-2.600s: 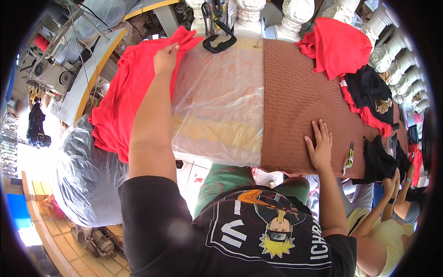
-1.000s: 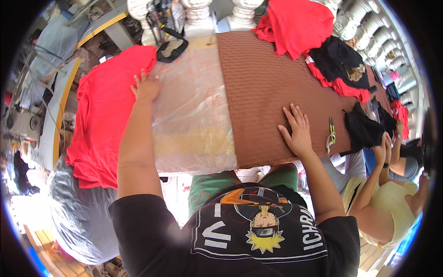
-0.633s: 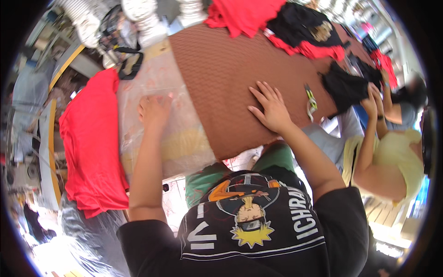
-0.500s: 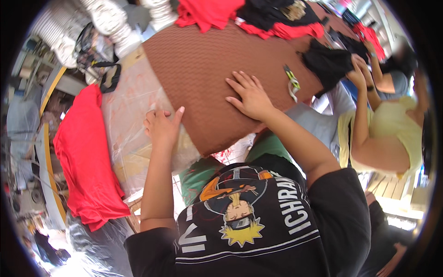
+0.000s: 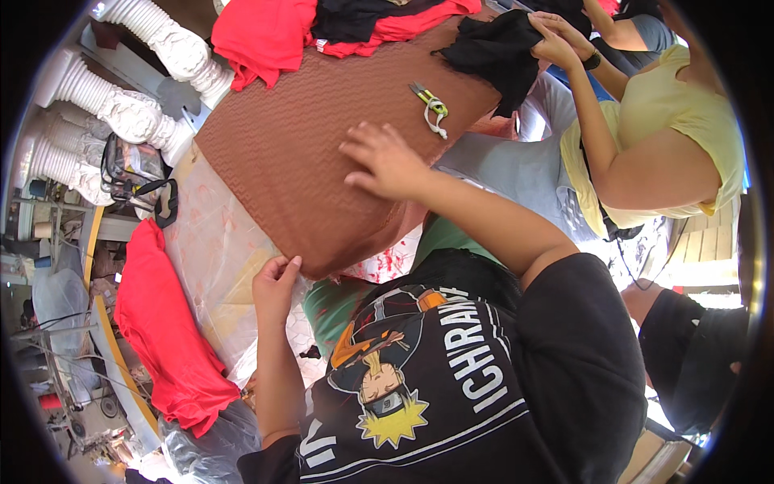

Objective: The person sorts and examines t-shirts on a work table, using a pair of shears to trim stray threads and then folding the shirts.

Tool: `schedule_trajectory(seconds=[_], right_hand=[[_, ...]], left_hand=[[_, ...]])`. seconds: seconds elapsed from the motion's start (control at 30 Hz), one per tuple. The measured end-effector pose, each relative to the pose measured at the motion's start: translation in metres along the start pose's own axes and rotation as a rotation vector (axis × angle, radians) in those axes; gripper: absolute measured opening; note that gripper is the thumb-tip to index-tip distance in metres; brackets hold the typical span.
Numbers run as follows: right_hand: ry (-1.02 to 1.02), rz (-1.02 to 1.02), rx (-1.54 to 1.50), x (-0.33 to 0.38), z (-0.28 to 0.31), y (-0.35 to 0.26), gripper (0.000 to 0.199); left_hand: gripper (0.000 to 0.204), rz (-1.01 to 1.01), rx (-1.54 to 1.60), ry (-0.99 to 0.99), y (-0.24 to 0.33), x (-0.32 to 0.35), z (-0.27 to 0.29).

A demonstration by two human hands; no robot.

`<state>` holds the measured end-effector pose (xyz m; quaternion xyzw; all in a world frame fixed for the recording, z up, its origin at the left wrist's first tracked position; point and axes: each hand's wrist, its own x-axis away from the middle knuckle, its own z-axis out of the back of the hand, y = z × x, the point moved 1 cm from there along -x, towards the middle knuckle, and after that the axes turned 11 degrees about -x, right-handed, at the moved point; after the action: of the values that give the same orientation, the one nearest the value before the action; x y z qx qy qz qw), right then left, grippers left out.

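The fingers of the left hand are closed in a pinch on the near edge of the brown textured fabric sheet, just where it meets the clear plastic sheet. The right hand lies flat on the brown sheet with its fingers spread apart, holding nothing.

The brown sheet covers most of the surface; the plastic sheet lies beside it on the left, partly under its edge. To do this well, I think the flat hand should keep the cloth from sliding while the pinching hand pulls the edge straight and without wrinkles.

On the brown sheet, near its far side, rests a small pair of thread snips with a yellow-green handle. Beyond it are a pile of red and black garments and a black cloth that another person in a yellow shirt handles. A red garment hangs at the left of the plastic. The snips and piles may catch if the sheet shifts
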<state>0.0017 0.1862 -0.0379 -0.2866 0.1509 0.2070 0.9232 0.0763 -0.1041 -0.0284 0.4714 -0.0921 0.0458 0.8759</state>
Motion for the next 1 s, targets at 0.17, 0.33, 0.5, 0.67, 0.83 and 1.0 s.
schedule_trajectory(seconds=[0.17, 0.33, 0.5, 0.67, 0.83, 1.0], right_hand=[[0.304, -0.261, 0.312, 0.0, 0.032, 0.054, 0.058], [0.216, -0.441, 0.322, 0.017, 0.034, 0.085, 0.061], [0.121, -0.425, 0.352, 0.017, 0.037, 0.083, 0.06], [0.132, -0.33, 0.414, 0.011, 0.035, 0.077, 0.052], [0.107, -0.219, 0.393, 0.009, 0.044, 0.088, 0.04], [0.035, -0.047, 0.47, 0.004, 0.057, 0.078, 0.018]], left_hand=[[0.021, -0.004, -0.111, -0.063, 0.009, 0.008, 0.012], [0.021, 0.022, -0.316, -0.094, 0.007, 0.008, 0.023], [0.019, -0.094, -0.788, 0.149, 0.033, 0.011, 0.026], [0.023, -0.987, -0.447, -0.276, 0.136, 0.064, -0.011], [0.025, -1.659, 0.352, -0.498, 0.238, 0.155, -0.058], [0.012, -1.775, 0.723, -0.269, 0.262, 0.191, -0.085]])
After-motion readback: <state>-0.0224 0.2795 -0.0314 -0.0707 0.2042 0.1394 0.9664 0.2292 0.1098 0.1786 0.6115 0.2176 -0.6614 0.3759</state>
